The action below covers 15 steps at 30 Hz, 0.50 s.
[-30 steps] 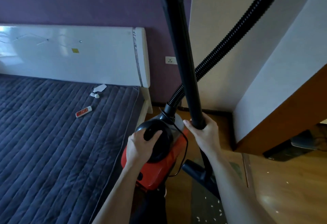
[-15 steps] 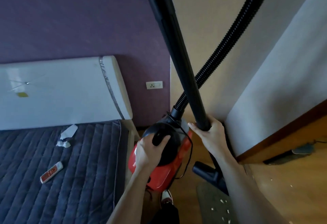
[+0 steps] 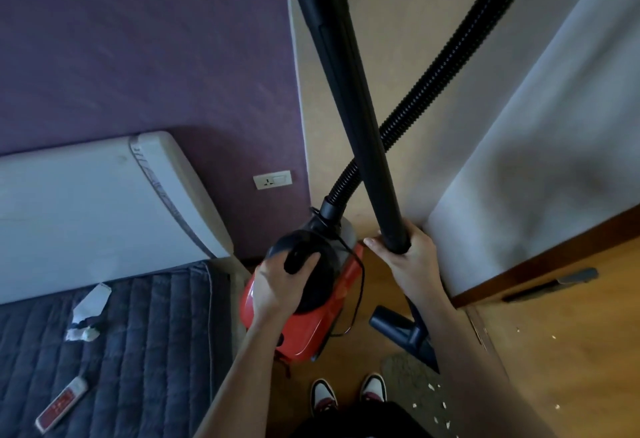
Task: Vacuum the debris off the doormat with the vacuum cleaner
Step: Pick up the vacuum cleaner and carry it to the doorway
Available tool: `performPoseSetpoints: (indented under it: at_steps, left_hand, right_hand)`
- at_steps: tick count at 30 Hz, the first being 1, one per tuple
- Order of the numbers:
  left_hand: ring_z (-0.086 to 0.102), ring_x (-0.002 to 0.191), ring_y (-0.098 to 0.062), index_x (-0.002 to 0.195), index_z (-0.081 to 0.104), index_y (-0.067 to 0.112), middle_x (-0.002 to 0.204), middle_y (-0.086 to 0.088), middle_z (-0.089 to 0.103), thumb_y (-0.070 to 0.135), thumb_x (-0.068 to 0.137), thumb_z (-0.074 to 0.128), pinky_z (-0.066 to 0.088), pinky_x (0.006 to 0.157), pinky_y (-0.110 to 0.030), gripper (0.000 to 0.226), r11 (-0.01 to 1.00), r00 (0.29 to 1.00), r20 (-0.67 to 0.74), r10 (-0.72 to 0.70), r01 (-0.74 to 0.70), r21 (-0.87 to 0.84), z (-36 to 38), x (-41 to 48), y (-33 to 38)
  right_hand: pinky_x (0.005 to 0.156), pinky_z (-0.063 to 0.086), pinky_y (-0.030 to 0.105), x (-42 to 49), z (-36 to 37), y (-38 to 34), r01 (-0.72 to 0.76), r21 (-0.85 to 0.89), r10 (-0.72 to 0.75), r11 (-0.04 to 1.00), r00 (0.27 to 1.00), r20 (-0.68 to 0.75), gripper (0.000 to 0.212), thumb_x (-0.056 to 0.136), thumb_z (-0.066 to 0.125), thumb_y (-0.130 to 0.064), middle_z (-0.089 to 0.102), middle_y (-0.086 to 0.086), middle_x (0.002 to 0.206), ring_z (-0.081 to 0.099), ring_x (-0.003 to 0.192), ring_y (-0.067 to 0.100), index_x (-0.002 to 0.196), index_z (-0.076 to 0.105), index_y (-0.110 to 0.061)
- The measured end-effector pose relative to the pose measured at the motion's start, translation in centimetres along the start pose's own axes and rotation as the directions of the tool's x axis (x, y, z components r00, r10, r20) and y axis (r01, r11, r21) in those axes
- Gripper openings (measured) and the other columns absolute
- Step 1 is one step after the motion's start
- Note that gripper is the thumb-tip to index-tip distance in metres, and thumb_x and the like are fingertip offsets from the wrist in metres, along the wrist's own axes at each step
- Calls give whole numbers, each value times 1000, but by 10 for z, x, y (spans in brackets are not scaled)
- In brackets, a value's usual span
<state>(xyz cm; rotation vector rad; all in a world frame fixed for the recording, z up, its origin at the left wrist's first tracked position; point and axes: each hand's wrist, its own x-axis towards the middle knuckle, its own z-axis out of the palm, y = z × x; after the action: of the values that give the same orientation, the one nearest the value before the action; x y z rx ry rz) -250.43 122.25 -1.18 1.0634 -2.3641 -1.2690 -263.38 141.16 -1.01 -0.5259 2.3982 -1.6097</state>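
Observation:
I hold a red and black vacuum cleaner [image 3: 311,330] off the floor by its black top handle with my left hand [image 3: 277,285]. Around the lower end of the black wand [image 3: 349,84], which runs up out of the frame, my right hand [image 3: 407,257] is closed. A ribbed black hose [image 3: 446,67] rises from the body and crosses behind the wand. The dark floor nozzle [image 3: 398,328] hangs below my right arm, just above the grey-green doormat [image 3: 412,378]. White debris bits [image 3: 431,387] lie on the mat.
A bed with a dark quilted cover [image 3: 138,351] and white headboard [image 3: 86,209] fills the left. Crumpled paper [image 3: 88,313] and a red-white tube [image 3: 60,406] lie on it. A wall socket [image 3: 272,179] sits behind. My shoes [image 3: 346,394] stand on the wooden floor [image 3: 571,351], where more bits lie.
The view has swung right and tilted down: bed and headboard slid left, my shoes and more of the mat came into sight. Both hands keep the same grips on handle and wand.

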Motion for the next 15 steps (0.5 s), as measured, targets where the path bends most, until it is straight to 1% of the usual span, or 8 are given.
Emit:
performPoseSetpoints:
  at_steps: [3, 5, 6, 8, 9, 11, 13, 15]
  left_hand:
    - [68, 81, -6, 90, 75, 22, 87, 9, 72, 49, 83, 74, 52, 67, -20, 28, 1000, 1000, 4, -24, 24, 15, 9, 12, 1]
    - [68, 79, -6, 87, 75, 23, 84, 10, 72, 48, 83, 74, 55, 67, -23, 26, 999, 999, 12, -29, 29, 31, 18, 20, 2]
    - [68, 78, -5, 87, 75, 23, 83, 11, 72, 48, 83, 73, 55, 67, -22, 25, 999, 1000, 15, -26, 26, 42, 24, 23, 3]
    - [66, 76, -1, 89, 74, 24, 84, 12, 71, 47, 84, 72, 52, 64, -16, 23, 999, 999, 27, -19, 18, 51, 40, 31, 1]
    - [65, 76, 2, 90, 74, 24, 84, 13, 71, 46, 85, 72, 49, 63, -12, 23, 998, 999, 38, -17, 15, 55, 50, 35, -1]
    - [65, 75, 2, 90, 74, 23, 84, 12, 71, 45, 86, 72, 47, 61, -9, 23, 998, 997, 71, -23, 19, 58, 73, 47, -10]
    - [66, 74, 1, 85, 72, 23, 81, 12, 70, 44, 85, 73, 45, 59, -7, 20, 998, 994, 109, -27, 21, 55, 98, 62, -26]
    - [66, 69, 3, 80, 69, 27, 75, 13, 69, 40, 85, 74, 46, 56, -7, 16, 999, 989, 147, -20, 12, 51, 125, 77, -46]
  right_hand:
    - [82, 56, 39, 14, -4, 6, -15, 18, 14, 1000, 1000, 20, 30, 82, 84, -38, 66, -1, 83, 64, 82, 15, 95, 66, -18]
    - [82, 56, 41, 25, -7, 15, -27, 49, 25, 998, 999, 44, 27, 84, 83, -34, 65, 1, 82, 63, 81, 18, 95, 65, -17]
    - [83, 56, 44, 29, -8, 22, -28, 62, 24, 998, 998, 59, 26, 86, 81, -33, 65, 4, 83, 63, 81, 20, 96, 65, -15]
    - [85, 56, 48, 42, -9, 42, -26, 81, 20, 996, 997, 79, 23, 89, 79, -31, 65, 6, 85, 64, 83, 23, 98, 66, -14]
    - [86, 56, 50, 48, -9, 55, -31, 88, 24, 996, 996, 81, 20, 91, 78, -29, 65, 6, 85, 64, 83, 23, 97, 66, -15]
    - [86, 56, 50, 62, -7, 81, -53, 97, 45, 994, 996, 75, 15, 93, 76, -25, 64, 6, 84, 64, 83, 23, 95, 64, -16]
    - [86, 56, 47, 77, -5, 111, -80, 107, 74, 991, 996, 53, 13, 93, 76, -21, 64, 3, 83, 64, 82, 22, 94, 64, -18]
    - [83, 56, 38, 93, -2, 145, -97, 111, 96, 989, 995, 13, 14, 93, 76, -18, 64, -3, 81, 64, 81, 17, 90, 63, -21]
